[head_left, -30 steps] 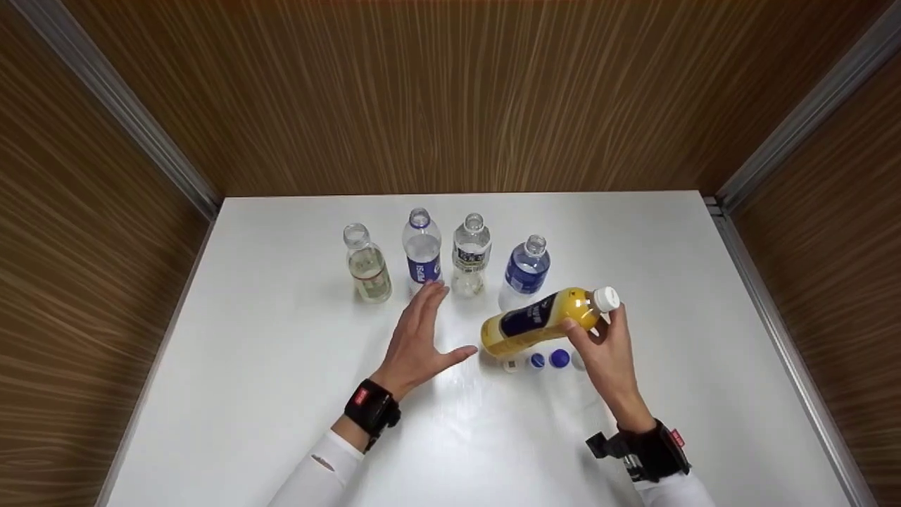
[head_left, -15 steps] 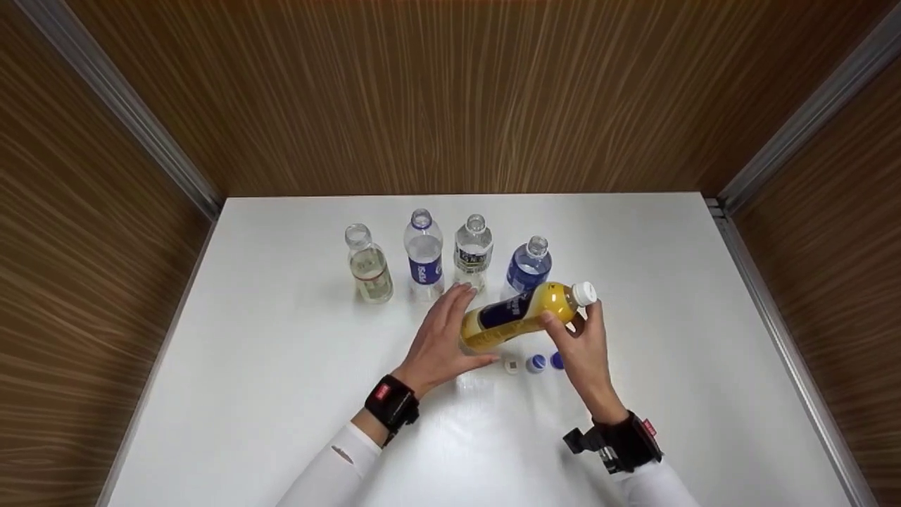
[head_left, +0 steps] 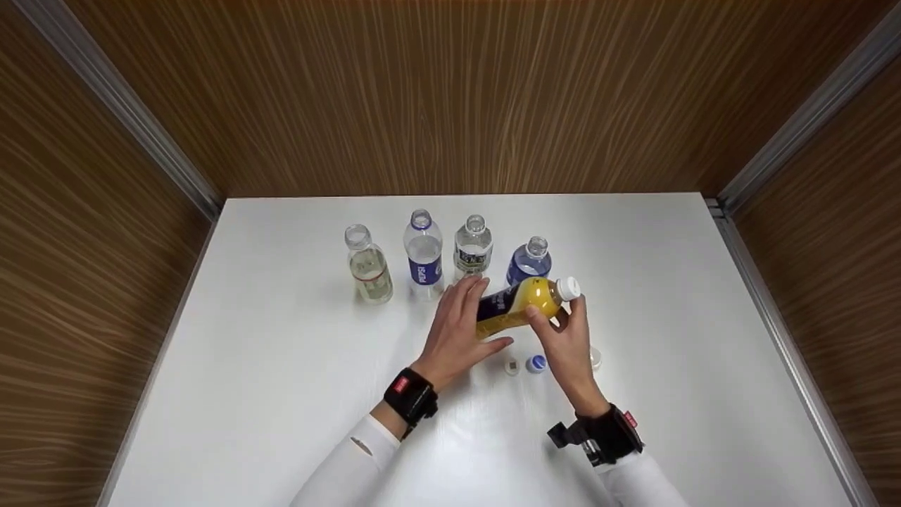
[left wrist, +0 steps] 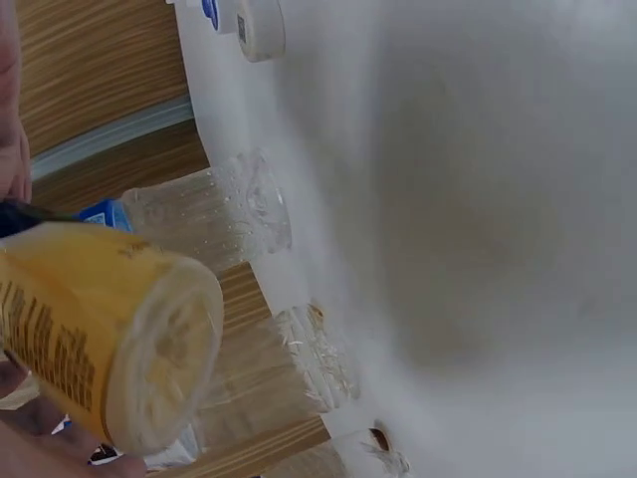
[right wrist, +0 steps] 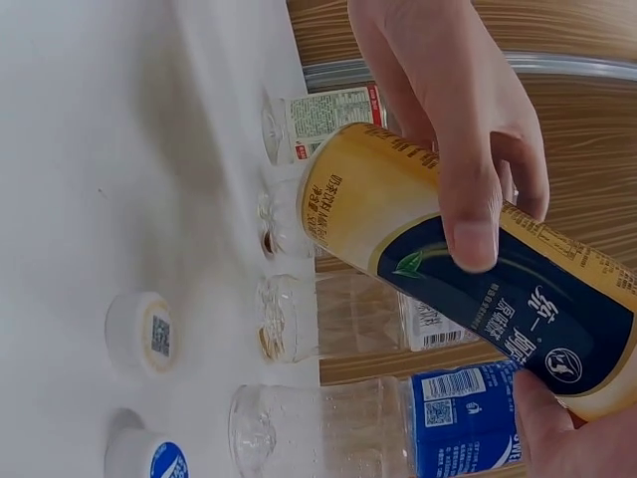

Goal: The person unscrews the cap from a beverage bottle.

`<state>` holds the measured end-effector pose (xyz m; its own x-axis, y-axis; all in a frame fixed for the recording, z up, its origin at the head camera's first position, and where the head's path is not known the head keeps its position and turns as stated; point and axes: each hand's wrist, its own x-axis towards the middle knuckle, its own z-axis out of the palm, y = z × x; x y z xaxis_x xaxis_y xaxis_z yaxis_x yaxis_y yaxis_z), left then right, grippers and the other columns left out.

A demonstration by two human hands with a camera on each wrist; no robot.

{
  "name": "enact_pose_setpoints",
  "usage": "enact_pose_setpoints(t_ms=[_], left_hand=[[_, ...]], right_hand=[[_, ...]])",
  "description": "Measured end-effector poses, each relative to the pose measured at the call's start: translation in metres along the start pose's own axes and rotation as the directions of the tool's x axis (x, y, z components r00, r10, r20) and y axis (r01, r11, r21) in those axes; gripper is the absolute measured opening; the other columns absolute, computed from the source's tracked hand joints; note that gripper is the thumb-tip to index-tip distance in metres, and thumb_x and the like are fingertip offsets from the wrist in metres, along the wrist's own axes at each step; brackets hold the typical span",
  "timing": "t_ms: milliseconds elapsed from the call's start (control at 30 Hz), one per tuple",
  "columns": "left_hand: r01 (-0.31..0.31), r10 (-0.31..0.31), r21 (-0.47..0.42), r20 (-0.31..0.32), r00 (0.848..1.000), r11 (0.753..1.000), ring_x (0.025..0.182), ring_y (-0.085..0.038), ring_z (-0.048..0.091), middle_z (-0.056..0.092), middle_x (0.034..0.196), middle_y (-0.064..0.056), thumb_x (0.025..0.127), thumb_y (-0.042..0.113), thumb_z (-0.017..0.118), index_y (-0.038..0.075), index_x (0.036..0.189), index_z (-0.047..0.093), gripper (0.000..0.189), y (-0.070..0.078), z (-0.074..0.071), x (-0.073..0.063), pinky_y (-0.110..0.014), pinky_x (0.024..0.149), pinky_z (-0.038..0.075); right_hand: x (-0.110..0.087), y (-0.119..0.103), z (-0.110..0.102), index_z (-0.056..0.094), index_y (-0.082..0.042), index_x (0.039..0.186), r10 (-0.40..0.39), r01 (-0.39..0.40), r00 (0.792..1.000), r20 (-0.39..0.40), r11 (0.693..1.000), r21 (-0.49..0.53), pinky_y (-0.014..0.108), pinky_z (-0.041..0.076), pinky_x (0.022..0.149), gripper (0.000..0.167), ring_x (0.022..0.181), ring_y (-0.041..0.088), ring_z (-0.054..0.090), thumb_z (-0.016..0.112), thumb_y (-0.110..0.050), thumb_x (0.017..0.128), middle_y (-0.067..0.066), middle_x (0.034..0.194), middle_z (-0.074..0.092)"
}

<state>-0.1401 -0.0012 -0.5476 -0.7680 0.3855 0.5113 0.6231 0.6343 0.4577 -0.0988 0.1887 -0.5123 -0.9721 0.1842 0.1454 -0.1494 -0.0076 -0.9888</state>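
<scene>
Both hands hold a yellow milk tea bottle (head_left: 538,296) with a dark blue label and a white cap (head_left: 568,288) on it. It is tilted above the table, neck pointing right. My left hand (head_left: 457,331) grips its lower body; in the right wrist view the left thumb (right wrist: 473,224) lies across the label. My right hand (head_left: 566,352) pinches the bottle near its shoulder, just below the cap. The bottle's base (left wrist: 169,354) shows free of the table in the left wrist view.
Behind the hands stand uncapped bottles: a pale one (head_left: 369,274), a Pepsi bottle (head_left: 424,260), a clear one (head_left: 473,246) and a blue-labelled one (head_left: 529,262). Loose caps lie nearer: a white cap (head_left: 512,366), a blue cap (head_left: 536,363) and another white cap (head_left: 595,358). Wood panels (head_left: 450,98) enclose the table.
My left hand has moved right and up and taken hold of the bottle's lower body. My right hand has brought the bottle leftward and slightly up.
</scene>
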Motion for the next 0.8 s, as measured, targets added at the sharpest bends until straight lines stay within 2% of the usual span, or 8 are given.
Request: enact_pose_setpoints(t_ms=[300, 567, 700, 800], left_hand=[[0.032, -0.030, 0.069, -0.035, 0.999, 0.997, 0.133, -0.032, 0.050, 0.049, 0.146, -0.015, 0.070, 0.047, 0.095, 0.003, 0.145, 0.046, 0.100, 0.002, 0.008, 0.004, -0.057, 0.116, 0.036], [0.016, -0.014, 0.061, -0.039, 0.999, 0.998, 0.117, -0.025, 0.062, 0.066, 0.126, -0.008, 0.073, 0.039, 0.094, 0.006, 0.132, 0.059, 0.075, 0.001, 0.010, 0.004, -0.044, 0.108, 0.045], [0.020, -0.018, 0.044, -0.046, 0.999, 0.999, 0.112, -0.024, 0.066, 0.071, 0.121, -0.007, 0.075, 0.036, 0.093, 0.007, 0.129, 0.062, 0.068, 0.000, 0.010, 0.002, -0.042, 0.101, 0.050], [0.032, -0.030, 0.045, -0.049, 0.998, 0.998, 0.112, -0.024, 0.066, 0.071, 0.121, -0.008, 0.076, 0.035, 0.093, 0.007, 0.129, 0.062, 0.067, -0.001, 0.010, 0.000, -0.041, 0.099, 0.051]], right_hand=[[0.000, 0.001, 0.005, 0.031, 0.003, 0.150, 0.003, -0.003, 1.000, -0.015, 0.999, 0.041, 0.029, 0.053, 0.100, 0.067, 0.136, 0.039, 0.050, 0.069, -0.005, 0.095, 0.020, 0.148, 0.043], [0.000, 0.005, 0.006, 0.032, 0.005, 0.149, -0.002, 0.003, 1.000, -0.020, 0.998, 0.060, 0.031, 0.052, 0.102, 0.065, 0.137, 0.042, 0.048, 0.067, -0.001, 0.095, 0.022, 0.148, 0.043], [0.000, 0.007, 0.002, 0.032, 0.004, 0.151, -0.017, 0.017, 1.000, 0.017, 1.000, -0.007, 0.033, 0.052, 0.104, 0.066, 0.136, 0.039, 0.049, 0.069, -0.005, 0.096, 0.022, 0.146, 0.044], [0.000, 0.007, -0.004, 0.034, 0.005, 0.149, -0.064, 0.070, 0.997, 0.053, 0.991, -0.110, 0.035, 0.049, 0.106, 0.072, 0.133, 0.036, 0.052, 0.075, -0.023, 0.097, 0.021, 0.143, 0.047]])
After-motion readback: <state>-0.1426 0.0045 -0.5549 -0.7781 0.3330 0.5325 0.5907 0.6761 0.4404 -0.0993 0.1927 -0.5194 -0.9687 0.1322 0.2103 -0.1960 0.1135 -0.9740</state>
